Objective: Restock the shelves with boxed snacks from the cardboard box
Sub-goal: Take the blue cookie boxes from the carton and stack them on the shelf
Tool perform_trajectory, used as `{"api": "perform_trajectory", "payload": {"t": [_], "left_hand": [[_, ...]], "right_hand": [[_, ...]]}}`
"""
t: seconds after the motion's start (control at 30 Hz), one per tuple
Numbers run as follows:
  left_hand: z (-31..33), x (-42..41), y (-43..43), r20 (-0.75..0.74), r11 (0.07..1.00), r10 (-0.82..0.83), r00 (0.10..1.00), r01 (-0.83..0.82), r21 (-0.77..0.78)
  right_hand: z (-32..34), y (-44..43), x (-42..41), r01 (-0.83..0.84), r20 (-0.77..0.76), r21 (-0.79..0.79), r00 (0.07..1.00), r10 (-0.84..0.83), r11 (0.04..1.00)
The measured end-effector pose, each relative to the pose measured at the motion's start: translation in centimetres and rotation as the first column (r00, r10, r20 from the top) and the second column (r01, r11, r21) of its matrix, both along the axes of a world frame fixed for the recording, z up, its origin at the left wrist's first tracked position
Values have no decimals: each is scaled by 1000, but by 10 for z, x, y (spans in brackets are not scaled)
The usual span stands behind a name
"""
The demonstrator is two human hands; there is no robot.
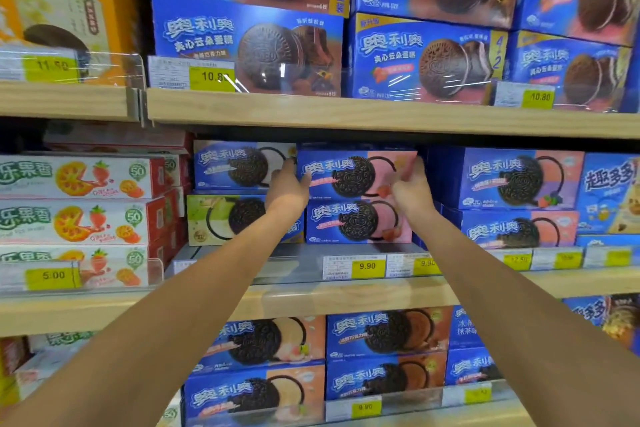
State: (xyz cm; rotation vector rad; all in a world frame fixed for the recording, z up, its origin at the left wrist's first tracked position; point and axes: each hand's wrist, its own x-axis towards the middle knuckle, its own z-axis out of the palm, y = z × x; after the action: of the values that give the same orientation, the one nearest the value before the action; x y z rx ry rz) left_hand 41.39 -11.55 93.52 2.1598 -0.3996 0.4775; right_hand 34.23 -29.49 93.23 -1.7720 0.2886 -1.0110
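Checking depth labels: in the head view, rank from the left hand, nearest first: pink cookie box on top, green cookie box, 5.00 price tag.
1. Pink cookie box: middle shelf, top of its stack, touching the left hand on its left edge.
2. Green cookie box: just below-left of the hand.
3. 5.00 price tag: far left on the shelf rail.

Blue-and-pink cookie box [356, 172], yellow price tags [367, 266], light wood-grain shelf edge [381, 114].

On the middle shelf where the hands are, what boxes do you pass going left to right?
White and red fruit boxes → blue and white cookie box → left hand → pink cookie box, held at both ends → right hand → pink and purple cookie box → blue chip cookie box.
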Motion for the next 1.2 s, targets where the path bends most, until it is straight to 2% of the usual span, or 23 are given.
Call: {"api": "perform_trajectory", "payload": {"t": [0.1,0.17,0.3,0.37,0.47,0.57,0.73,1.03,1.2], "left_hand": [[0,5,-6,-14,991,-58,998,56,-118],[-3,7,-11,-31,974,-111,993,102,-203],[-14,3,-16,-63,973,-151,986,138,-185],[-16,0,-17,-75,963,-185,980,166,-211],[-14,-3,-19,-112,952,-242,964,213,-220],[-12,-9,-24,-149,947,-283,948,252,-198],[-14,-7,-23,-175,934,-304,937,257,-249],[-32,-77,-3,-63,896,-336,940,298,-328],[-54,-125,18,-43,864,-345,938,299,-405]], "right_hand": [[1,-2,3,-39,-39,-102,999,36,994],[-3,-2,2,-8,-108,-161,994,-9,987],[-18,-6,8,135,-148,-307,971,-188,942],[-21,-6,10,104,-187,-329,967,-173,938],[-22,-4,13,26,-224,-315,969,-101,949],[-23,0,13,4,-220,-283,973,-69,959],[-28,4,5,-26,-203,-243,979,-25,970],[-37,32,-41,-101,-60,-136,994,93,986],[-53,67,-88,-252,24,38,968,251,967]]}}
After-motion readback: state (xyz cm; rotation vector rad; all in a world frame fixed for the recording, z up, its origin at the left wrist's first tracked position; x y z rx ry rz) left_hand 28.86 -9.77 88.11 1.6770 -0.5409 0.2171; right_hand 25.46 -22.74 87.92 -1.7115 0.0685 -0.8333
